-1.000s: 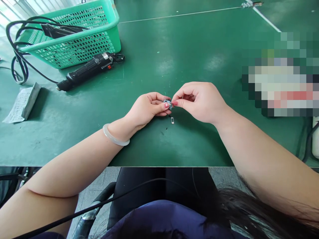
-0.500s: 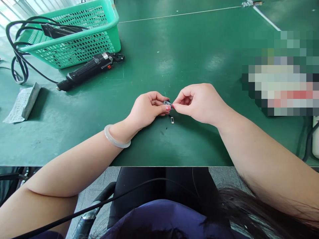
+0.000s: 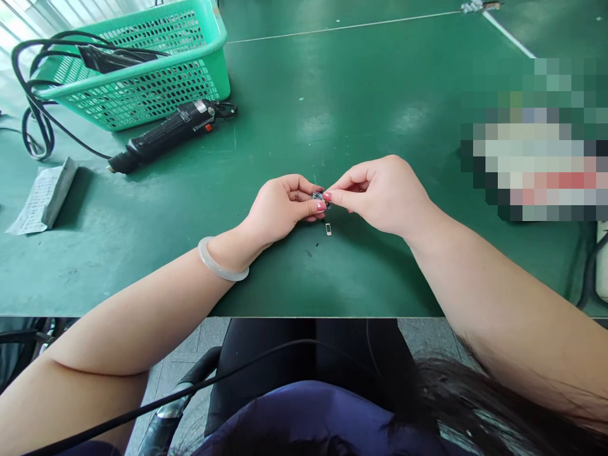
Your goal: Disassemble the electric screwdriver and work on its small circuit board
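Between the fingers of my left hand (image 3: 282, 206) is a small dark part with fine silvery lines (image 3: 318, 196); its exact kind is too small to make out. My left thumb presses along its near side. My right hand (image 3: 380, 190) is closed in a pinch at the part's right end, thumb and forefinger touching it. Whether the right fingertips hold some separate piece is hidden. Just below the hands a tiny white-rimmed rectangular piece with a dark middle (image 3: 328, 229) shows against the green table (image 3: 285, 278).
A black electric screwdriver (image 3: 166, 136) lies at the left before a green plastic basket (image 3: 142, 76) with black cables. A folded, printed paper packet (image 3: 45, 196) is at the far left. Something blurred out (image 3: 541, 158) stands at the right. The table's front edge runs below my forearms.
My right hand has shifted slightly left, its thumb now farther over the small part. My left hand has stayed in place.
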A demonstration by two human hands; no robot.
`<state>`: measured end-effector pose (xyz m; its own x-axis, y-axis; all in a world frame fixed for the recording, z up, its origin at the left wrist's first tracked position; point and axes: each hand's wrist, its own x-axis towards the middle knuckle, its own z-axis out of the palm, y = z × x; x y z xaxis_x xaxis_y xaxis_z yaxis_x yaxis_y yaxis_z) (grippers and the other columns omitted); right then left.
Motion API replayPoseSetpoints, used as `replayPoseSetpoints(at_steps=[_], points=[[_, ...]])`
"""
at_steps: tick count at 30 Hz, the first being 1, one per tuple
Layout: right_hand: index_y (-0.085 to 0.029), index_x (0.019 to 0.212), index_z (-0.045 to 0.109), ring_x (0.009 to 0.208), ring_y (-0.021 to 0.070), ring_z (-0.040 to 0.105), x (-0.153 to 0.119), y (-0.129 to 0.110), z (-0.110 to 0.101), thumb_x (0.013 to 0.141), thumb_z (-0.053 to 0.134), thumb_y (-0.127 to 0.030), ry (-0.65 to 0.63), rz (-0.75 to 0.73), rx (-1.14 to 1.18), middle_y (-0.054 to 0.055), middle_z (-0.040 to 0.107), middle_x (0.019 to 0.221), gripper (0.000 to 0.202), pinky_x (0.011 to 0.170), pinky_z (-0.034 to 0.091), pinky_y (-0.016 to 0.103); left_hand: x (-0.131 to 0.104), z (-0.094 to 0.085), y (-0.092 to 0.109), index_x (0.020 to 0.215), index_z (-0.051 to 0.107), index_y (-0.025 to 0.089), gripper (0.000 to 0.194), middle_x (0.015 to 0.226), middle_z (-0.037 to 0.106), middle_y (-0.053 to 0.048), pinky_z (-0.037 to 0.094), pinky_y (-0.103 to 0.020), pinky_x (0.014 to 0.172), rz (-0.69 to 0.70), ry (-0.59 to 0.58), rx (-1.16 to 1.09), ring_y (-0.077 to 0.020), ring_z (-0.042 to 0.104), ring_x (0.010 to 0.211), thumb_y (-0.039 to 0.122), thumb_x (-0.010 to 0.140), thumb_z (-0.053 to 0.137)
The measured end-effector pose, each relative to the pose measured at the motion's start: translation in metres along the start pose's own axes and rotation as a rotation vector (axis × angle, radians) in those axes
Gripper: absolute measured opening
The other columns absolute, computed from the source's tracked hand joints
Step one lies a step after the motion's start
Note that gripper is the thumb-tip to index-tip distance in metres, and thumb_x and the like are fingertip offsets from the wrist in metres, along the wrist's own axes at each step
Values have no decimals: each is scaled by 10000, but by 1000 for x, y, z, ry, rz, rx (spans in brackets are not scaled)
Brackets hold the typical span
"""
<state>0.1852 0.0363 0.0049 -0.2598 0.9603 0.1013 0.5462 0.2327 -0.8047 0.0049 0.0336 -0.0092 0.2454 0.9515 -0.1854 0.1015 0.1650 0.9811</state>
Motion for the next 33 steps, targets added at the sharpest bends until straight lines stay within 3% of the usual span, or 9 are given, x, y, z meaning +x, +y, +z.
replayPoseSetpoints(at_steps=[6, 15, 23, 28, 33], points=[[-174, 793, 739, 628, 136, 579, 4, 4, 0, 743, 728, -308, -5, 43, 87, 26, 666, 683, 143, 578, 460, 300, 1, 0, 1, 802, 630, 108, 169, 680, 708, -26, 568, -229, 660, -22, -1, -71, -111, 693, 646, 93, 730, 782], [-163, 778, 722, 564, 115, 542, 5, 6, 2, 752, 736, -387, -35, 74, 120, 30, 647, 655, 227, 521, 426, 280, 0, 0, 2, 799, 631, 110, 184, 671, 702, -21, 565, -227, 654, -29, -17, -85, -110, 691, 636, 108, 720, 797], [-177, 754, 723, 522, 102, 496, 6, 9, -4, 811, 653, -385, 5, 72, 26, 7, 618, 608, 227, 544, 396, 290, 6, -4, -1, 815, 634, 115, 123, 704, 705, -13, 547, -182, 623, -51, 27, -199, -81, 679, 626, 126, 779, 751], [-238, 784, 769, 568, 114, 502, 7, 13, -1, 695, 740, -352, -219, 25, -184, -17, 630, 631, 147, 589, 379, 295, 12, -8, -2, 763, 627, 116, 132, 805, 721, -17, 555, -180, 667, -62, 88, -288, -53, 660, 619, 179, 809, 734], [-227, 740, 763, 577, 119, 505, 6, 13, 11, 734, 697, -330, -245, -13, -266, 1, 648, 663, 123, 582, 376, 297, 12, -7, -3, 785, 631, 115, 106, 828, 727, -19, 551, -175, 652, -71, 86, -283, -53, 661, 619, 155, 810, 726]])
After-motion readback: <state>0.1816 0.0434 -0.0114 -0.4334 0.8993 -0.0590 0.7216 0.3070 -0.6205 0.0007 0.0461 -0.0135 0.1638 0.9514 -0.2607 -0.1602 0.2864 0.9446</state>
